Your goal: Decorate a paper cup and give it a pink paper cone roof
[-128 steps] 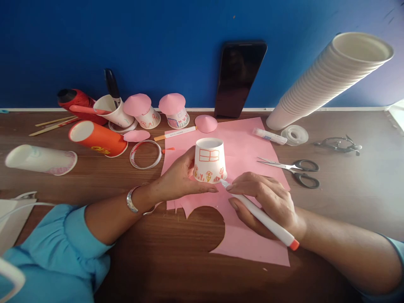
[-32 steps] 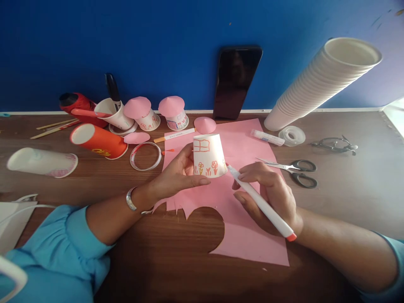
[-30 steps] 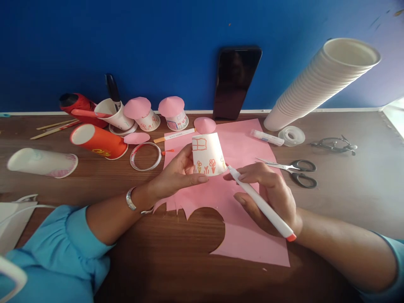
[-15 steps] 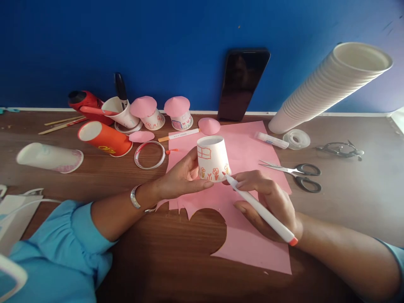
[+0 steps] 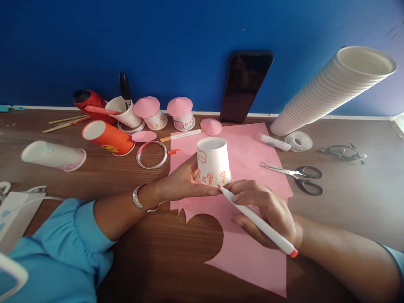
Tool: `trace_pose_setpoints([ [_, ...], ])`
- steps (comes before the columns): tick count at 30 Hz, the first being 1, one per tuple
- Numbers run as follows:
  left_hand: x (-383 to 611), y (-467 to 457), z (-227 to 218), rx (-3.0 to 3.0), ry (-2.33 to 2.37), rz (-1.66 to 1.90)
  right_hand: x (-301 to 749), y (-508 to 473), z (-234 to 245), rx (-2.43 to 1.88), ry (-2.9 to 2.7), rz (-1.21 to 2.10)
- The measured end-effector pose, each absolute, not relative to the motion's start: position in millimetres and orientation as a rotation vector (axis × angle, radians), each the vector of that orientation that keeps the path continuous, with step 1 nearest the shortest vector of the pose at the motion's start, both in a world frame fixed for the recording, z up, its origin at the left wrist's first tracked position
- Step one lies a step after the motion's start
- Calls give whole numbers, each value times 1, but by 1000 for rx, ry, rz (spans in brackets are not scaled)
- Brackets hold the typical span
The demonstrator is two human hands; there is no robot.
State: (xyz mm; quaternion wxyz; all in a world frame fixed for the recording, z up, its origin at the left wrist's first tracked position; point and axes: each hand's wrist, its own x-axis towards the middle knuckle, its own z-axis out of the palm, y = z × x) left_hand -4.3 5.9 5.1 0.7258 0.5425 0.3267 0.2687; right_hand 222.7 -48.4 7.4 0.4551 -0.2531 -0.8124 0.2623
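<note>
My left hand [image 5: 189,181] holds a short white paper cup [image 5: 213,162] from its left side, thumb along the bottom. Orange and yellow flowers run along the cup's lower edge, and an orange window outline shows at its upper left. In my right hand [image 5: 265,206] is a white marker [image 5: 260,221] with an orange end; its tip is at the cup's lower edge, though I cannot tell whether it touches. Beneath both hands lies a cut sheet of pink paper [image 5: 249,164]. A pink paper cone [image 5: 211,126] rests behind the cup.
Two decorated cups with pink cone tops [image 5: 179,107] stand at the back. Scissors [image 5: 295,171], a tape roll [image 5: 298,141] and a glue stick [image 5: 274,142] lie right. A tall cup stack [image 5: 331,88] and a phone [image 5: 246,86] lean by the wall. An orange cup [image 5: 109,138] lies left.
The cup has turned slightly in my left hand, shifting its window drawing left and showing more of a flower on the right. The marker tip has moved slightly down and left.
</note>
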Motion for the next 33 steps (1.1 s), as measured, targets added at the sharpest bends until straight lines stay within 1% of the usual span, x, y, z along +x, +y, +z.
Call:
trace_pose_setpoints([
  [3, -5, 6, 6, 1229, 772, 632, 225, -48, 9, -615, -2031, 586],
  [10, -4, 8, 6, 1208, 796, 623, 226, -48, 14, -750, -2063, 451],
  [33, 0, 7, 7, 1223, 811, 629, 223, -43, 13, -754, -2089, 366],
])
